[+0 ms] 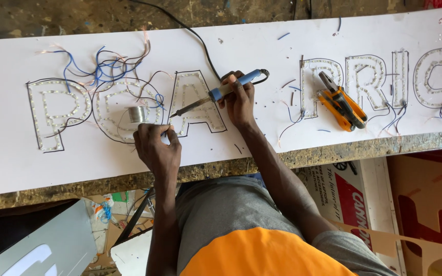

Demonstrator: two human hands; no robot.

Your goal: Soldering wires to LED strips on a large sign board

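Fingers of the right hand [239, 99] wrap tight round the blue soldering iron [220, 93], tip down on the white board [262, 46], while the left hand [155, 145] pinches thin wire there, steadying it near the solder roll [137, 114].

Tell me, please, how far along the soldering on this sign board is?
Done, apparently: every outlined letter on the white board is filled with small lights. In hand: the right hand holds a blue-handled soldering iron at the third letter, while the left hand pinches something thin there. Left: loose blue and red wires still stick up; orange pliers lie nearby.
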